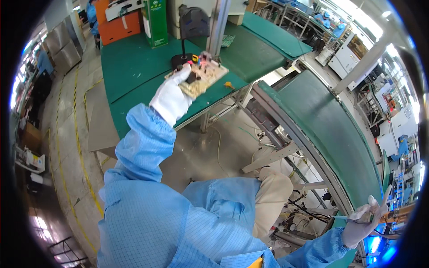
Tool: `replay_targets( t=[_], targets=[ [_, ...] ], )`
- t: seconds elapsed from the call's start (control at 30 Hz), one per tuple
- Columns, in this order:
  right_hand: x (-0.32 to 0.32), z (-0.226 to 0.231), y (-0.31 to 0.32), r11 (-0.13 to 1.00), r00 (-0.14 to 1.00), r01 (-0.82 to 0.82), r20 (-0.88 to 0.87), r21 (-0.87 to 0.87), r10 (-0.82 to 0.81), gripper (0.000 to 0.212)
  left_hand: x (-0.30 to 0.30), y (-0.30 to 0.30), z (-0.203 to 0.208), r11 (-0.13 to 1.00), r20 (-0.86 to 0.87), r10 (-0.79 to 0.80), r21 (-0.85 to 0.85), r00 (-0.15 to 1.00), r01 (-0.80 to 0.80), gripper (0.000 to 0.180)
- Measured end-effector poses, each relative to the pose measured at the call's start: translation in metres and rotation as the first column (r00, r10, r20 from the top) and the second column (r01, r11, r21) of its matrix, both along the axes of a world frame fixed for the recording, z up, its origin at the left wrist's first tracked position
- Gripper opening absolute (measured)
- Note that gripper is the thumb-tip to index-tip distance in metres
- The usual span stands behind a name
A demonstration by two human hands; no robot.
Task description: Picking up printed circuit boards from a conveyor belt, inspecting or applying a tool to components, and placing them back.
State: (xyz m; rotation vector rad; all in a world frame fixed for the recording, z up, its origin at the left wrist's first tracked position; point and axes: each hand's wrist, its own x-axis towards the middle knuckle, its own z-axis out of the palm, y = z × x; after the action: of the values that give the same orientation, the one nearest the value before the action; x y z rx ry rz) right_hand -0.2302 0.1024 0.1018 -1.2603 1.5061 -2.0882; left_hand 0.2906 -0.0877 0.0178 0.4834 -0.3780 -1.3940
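Note:
My left hand [172,100], in a white glove, reaches forward over the green table and is closed on the near left edge of a circuit board [209,77]. The board is tan, carries dark and coloured parts, and is tilted over the table's front edge. My right hand [357,230], also gloved, is far out to the right beside the curved green conveyor. One or two of its fingers stick out, while the others bend around something small and pale that I cannot make out.
A green table [134,67] bears a black stand [181,60], a green tin [155,22] and an orange box [118,31]. A small yellow piece [229,85] lies near its front edge. The curved conveyor [330,129] runs along my right, with cables [308,216] beneath. A metal post [217,27] rises behind the board.

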Motion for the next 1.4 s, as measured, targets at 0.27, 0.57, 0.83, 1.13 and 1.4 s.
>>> replay_targets(
  t=[0.27,0.57,0.83,1.13,1.4],
  targets=[
    [0.049,0.016,-0.022,0.996,1.0,-0.021,-0.008,-0.083,0.02,0.061,-0.091,0.029,0.01,0.904,0.142,-0.417,-0.04,0.898,0.427,0.043],
    [0.073,0.025,-0.039,0.994,1.0,-0.001,0.008,-0.112,0.002,0.062,-0.208,0.026,-0.007,0.595,0.135,-0.794,-0.026,0.593,0.803,0.046],
    [0.063,0.015,-0.044,0.981,0.997,-0.079,-0.029,-0.177,0.075,0.063,-0.26,0.06,-0.023,0.44,0.463,-0.785,-0.05,0.411,0.897,0.046],
    [0.072,0.015,-0.05,0.981,0.996,-0.082,0.015,-0.178,0.086,0.058,-0.282,0.087,0.006,0.341,-0.001,-0.94,-0.044,0.341,0.939,0.055],
    [0.065,0.005,-0.065,0.956,0.993,-0.002,-0.11,-0.294,-0.032,0.055,-0.283,0.091,-0.007,0.344,0.347,-0.893,0.116,0.286,0.932,0.05]
  ],
)
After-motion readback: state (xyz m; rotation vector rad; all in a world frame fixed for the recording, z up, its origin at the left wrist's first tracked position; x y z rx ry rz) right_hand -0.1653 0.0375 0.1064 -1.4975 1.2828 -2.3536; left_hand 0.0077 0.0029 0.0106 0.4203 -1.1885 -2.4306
